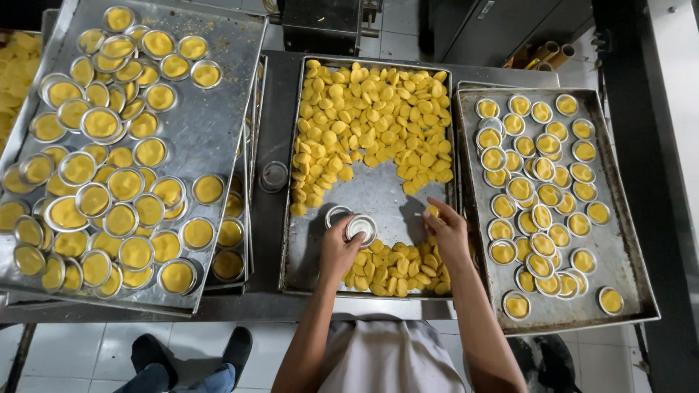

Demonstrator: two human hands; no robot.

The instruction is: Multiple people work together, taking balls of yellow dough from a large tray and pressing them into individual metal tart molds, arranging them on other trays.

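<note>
Three metal trays fill the steel counter, and we work over the middle tray point(364, 193), whose bare patch lies just ahead of both hands. Our left hand point(339, 251) curls around a small round tin mould point(362, 228), fingers wrapped about its rim, the mould held just above the tray floor; a second empty mould point(336, 215) sits touching it on the left. Our right hand point(448, 234) pinches one yellow dough disc point(433, 211) between thumb and fingertips, the remaining fingers loosely bent. Between and below the two hands lies a small heap of dough discs point(393, 269) against the near edge of the tray; the larger spread of discs point(371, 116) covers the far half, well apart from the hands. To our right, a tray point(619, 247) carries filled moulds point(535, 182) in loose rows, each with yellow dough pressed inside. To our left, a tilted tray point(218, 94) holds many more filled moulds point(109, 189), some stacked, with another tray edge showing beneath it. We see no packages, labels or signs on the counter. Dark shoes point(193, 353) of another person stand on the pale tiled floor at lower left
</note>
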